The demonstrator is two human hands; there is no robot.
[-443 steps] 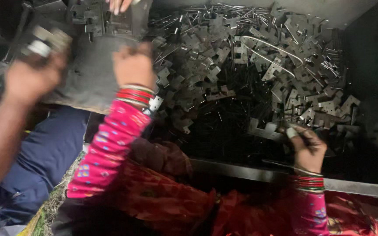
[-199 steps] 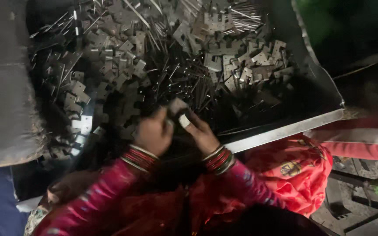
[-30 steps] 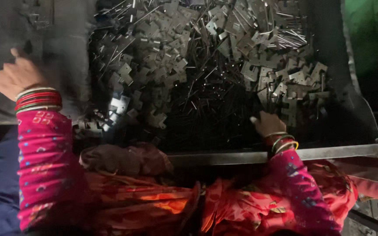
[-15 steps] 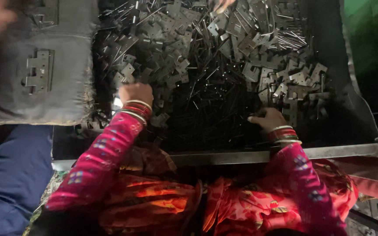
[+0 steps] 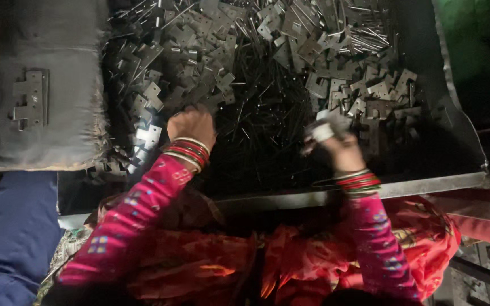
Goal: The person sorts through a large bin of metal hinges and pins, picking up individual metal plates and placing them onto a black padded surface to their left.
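- Right hand (image 5: 341,148), just inside the tray's near rim (image 5: 370,190), has its fingers clamped on a pale hinge leaf (image 5: 324,129), I think.
- Left hand (image 5: 191,126) is buried in the pins (image 5: 262,107); finger state unclear.
- Left of the tray, one assembled hinge (image 5: 31,99) lies on a grey pad (image 5: 58,113).
- Farther in, a heap of loose leaves (image 5: 324,51) remains, so most is left.

Dim, grainy, deep shadows, slight motion blur

Our left hand (image 5: 191,124) rests knuckles-up on the heap of metal hinge plates (image 5: 211,51) in the tray (image 5: 460,141). Our right hand (image 5: 338,144) holds a small plate (image 5: 323,131) just above thin pins (image 5: 267,113).
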